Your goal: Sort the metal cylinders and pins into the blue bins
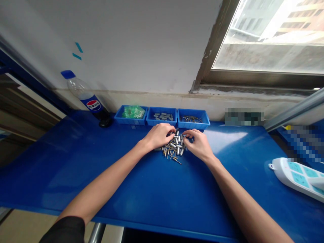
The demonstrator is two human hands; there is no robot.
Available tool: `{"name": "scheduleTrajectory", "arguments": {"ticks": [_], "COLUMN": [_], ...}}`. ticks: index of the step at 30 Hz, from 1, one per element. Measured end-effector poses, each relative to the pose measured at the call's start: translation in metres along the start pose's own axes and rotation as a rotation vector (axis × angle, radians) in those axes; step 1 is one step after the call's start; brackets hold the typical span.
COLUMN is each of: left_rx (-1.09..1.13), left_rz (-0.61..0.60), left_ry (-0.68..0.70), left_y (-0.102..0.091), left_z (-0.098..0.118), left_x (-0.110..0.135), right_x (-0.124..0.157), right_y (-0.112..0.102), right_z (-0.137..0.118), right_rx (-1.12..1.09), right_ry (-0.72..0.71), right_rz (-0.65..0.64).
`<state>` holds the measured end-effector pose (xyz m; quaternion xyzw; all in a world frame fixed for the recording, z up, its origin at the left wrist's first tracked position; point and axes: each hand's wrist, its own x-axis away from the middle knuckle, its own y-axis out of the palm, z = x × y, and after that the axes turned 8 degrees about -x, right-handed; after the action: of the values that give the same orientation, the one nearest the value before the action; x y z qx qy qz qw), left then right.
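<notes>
A mixed pile of small silver metal cylinders (pixel 178 148) and thin brass-coloured pins (pixel 165 152) lies on the blue table (pixel 141 199). My left hand (pixel 160 135) is at the pile's left side, fingers curled and thumb near the fingertips; what they hold, if anything, is hidden. On the right side, my right hand (pixel 198 143) bends its fingers toward the thumb beside the cylinders. Whatever is between those fingertips is too small to make out. Directly behind the hands, a middle blue bin (pixel 162 122) holds grey cylinders and a right blue bin (pixel 194 125) holds pins.
A left blue bin (pixel 130 121) contains a green plastic bag (pixel 133 112). Farther left, a cola bottle (pixel 88 99) stands near the wall. A white power strip (pixel 298 177) lies at the right edge. The window (pixel 268 44) is at upper right.
</notes>
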<state>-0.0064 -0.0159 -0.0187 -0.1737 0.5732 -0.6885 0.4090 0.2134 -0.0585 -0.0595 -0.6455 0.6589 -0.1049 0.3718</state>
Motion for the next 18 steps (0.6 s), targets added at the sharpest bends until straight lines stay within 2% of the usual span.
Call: {"name": "scheduleTrajectory", "arguments": {"ticks": [7,13,18], "left_rx": [-0.015,-0.014,-0.026], "left_rz": [-0.008,-0.005,0.0], "left_ry": [-0.004,-0.015,-0.014], "left_y": [-0.002,-0.003,-0.003], "left_z": [0.001,0.002,0.0], "left_x": [0.0,0.0,0.0], "right_x": [-0.001,0.001,0.0], "right_y": [-0.001,0.003,0.003], "right_z": [0.005,0.013,0.008], "right_rx": [-0.038,0.039,-0.021], "right_ry": [0.037,0.023,0.017], "right_rz": [0.004,0.005,0.128]}}
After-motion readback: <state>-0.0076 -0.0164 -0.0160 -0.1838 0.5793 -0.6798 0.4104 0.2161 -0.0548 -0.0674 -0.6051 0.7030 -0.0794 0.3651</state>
